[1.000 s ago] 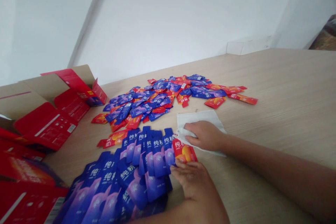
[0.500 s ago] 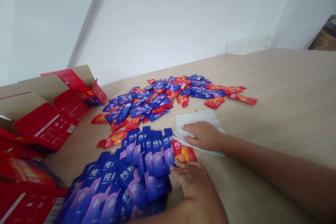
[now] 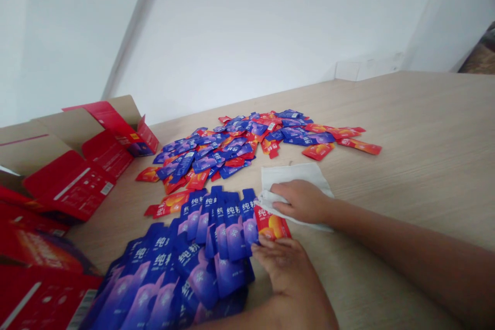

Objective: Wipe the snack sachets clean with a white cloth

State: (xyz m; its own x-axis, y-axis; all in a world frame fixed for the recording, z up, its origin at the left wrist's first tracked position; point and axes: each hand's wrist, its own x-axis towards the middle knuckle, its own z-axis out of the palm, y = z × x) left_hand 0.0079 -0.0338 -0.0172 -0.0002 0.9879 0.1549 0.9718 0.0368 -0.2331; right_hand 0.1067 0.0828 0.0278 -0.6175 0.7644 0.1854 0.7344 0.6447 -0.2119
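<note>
My right hand [image 3: 303, 200] rests on a white cloth [image 3: 294, 174] with its fingers curled over the bunched near edge. My left hand [image 3: 284, 265] lies flat, fingers spread, at the right edge of a fanned row of blue-purple sachets [image 3: 193, 263]. Its fingertips touch an orange-red sachet [image 3: 270, 224] at the row's right end, just below the cloth. A loose heap of blue and orange sachets [image 3: 247, 142] lies farther back on the wooden table [image 3: 417, 154].
Open red cardboard boxes [image 3: 73, 165] sit at the left, with more red packaging [image 3: 34, 289] at the lower left corner. A white wall runs behind the table.
</note>
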